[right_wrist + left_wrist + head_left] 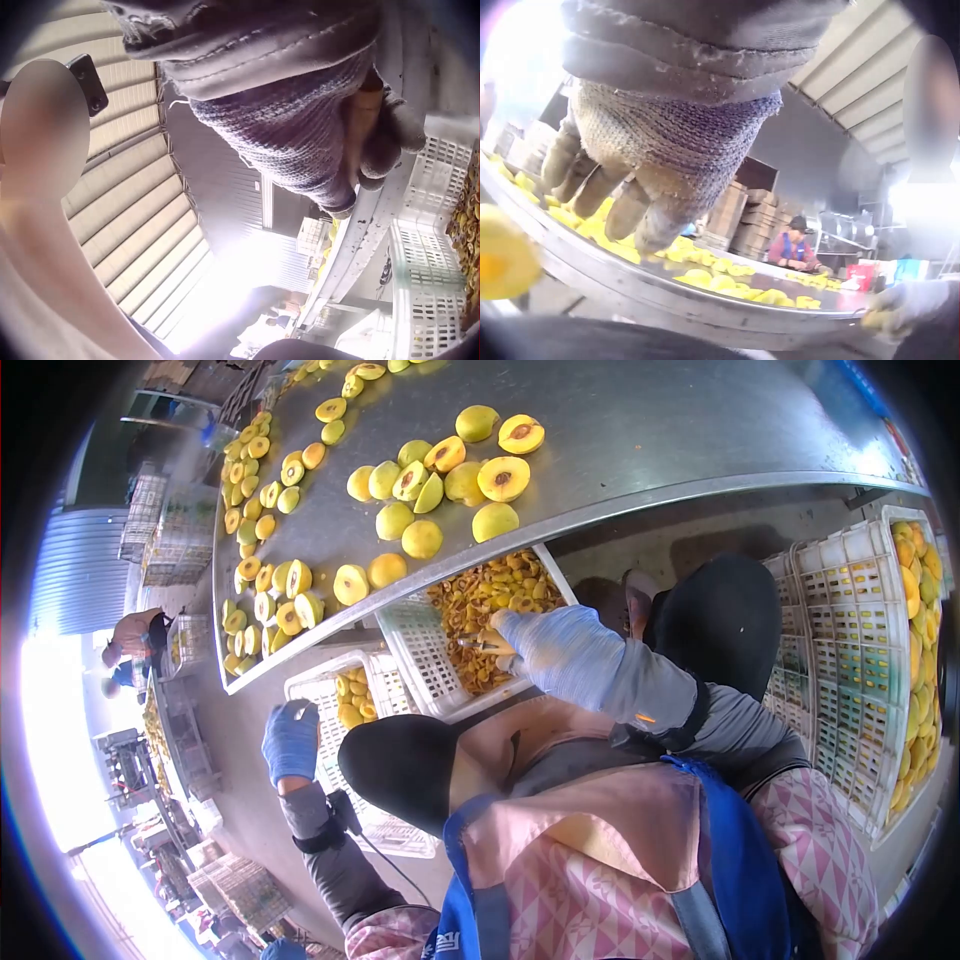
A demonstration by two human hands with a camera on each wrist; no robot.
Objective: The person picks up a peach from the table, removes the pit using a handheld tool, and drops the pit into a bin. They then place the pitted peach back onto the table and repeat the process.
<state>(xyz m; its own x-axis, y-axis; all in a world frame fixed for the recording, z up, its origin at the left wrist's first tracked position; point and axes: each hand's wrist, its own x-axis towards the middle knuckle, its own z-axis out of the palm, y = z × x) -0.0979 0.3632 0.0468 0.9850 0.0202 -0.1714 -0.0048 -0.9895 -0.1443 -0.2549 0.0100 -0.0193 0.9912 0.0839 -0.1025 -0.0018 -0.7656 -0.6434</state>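
My left hand (290, 745), in a blue knit glove, hangs over the side of a white crate (385, 685) holding yellow peach halves (355, 700). Its fingers (626, 206) point loosely downward with nothing between them in the left wrist view. A blurred peach half (506, 255) appears in mid-air at that view's left edge. My gloved right hand (565, 650) grips a small wooden-handled tool (485, 646) above a crate of pits and scraps (490, 585). The tool's handle (365, 109) shows between the fingers in the right wrist view; its working end is too small to make out.
A metal table (620, 430) with a raised rim stands in front, bearing many cut peaches (503, 478). A full crate of peaches (840, 650) stands at my right. Other people (799, 247) work at tables farther off. A cable runs from my left sleeve.
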